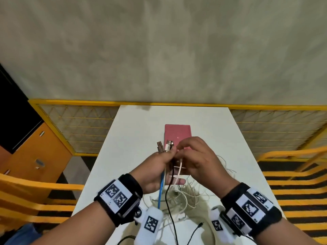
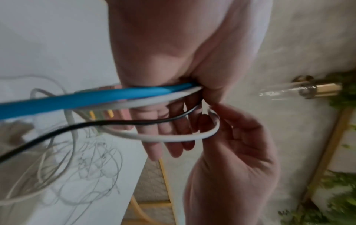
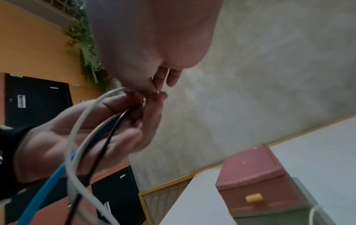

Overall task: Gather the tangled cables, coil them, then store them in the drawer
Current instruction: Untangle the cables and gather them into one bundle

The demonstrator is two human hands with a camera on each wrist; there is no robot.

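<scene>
Both hands (image 1: 177, 161) pinch cables (image 1: 161, 184); markers (image 1: 115, 194) unreadable.

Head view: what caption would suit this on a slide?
Left hand grips blue, white and black cable ends; right hand pinches a white cable.

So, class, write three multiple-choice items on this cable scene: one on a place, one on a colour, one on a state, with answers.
1. Where is the pink drawer box?
A on the white table
B on the floor
C on a chair

2. The thickest cable in the left hand is
A red
B blue
C green

3. The cable pile is
A coiled
B tangled
C in the drawer

Answers: 1 A, it stands on the tabletop; 2 B, the blue cable shows; 3 B, loose loops sprawl on the table.
</scene>
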